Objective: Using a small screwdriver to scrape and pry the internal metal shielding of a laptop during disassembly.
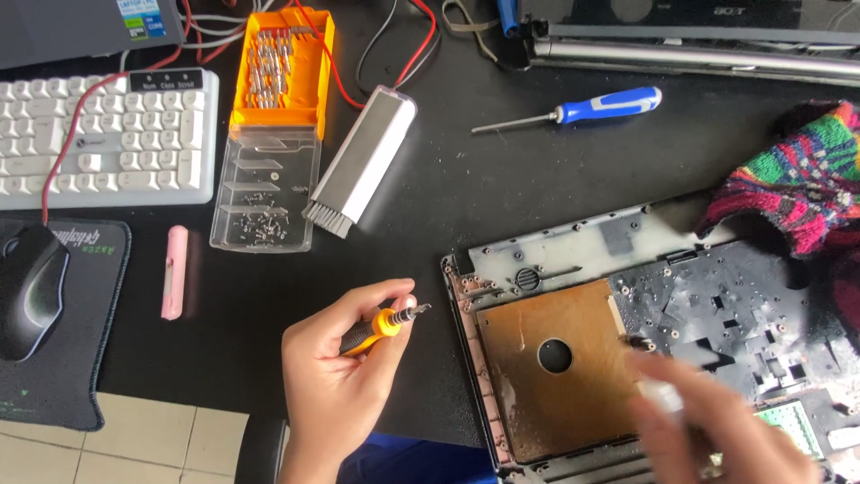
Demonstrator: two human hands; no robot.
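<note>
Black desk (502, 179), cluttered. Under my right hand (717, 426) lies the opened laptop base (627, 341), brown panel with a round hole; the hand is blurred over its near edge, and I cannot tell whether it grips anything. Up and left of my left hand (336, 376) sits a white keyboard (98, 139), with a black mouse (27, 287) far left. Above that hand: orange bit case (282, 72), grey brush (363, 161), blue-handled screwdriver (582, 109) to the upper right. My left hand closes around a small orange-and-black screwdriver (385, 324), tip pointing at the laptop. Pink stick (174, 272) to its left.
</note>
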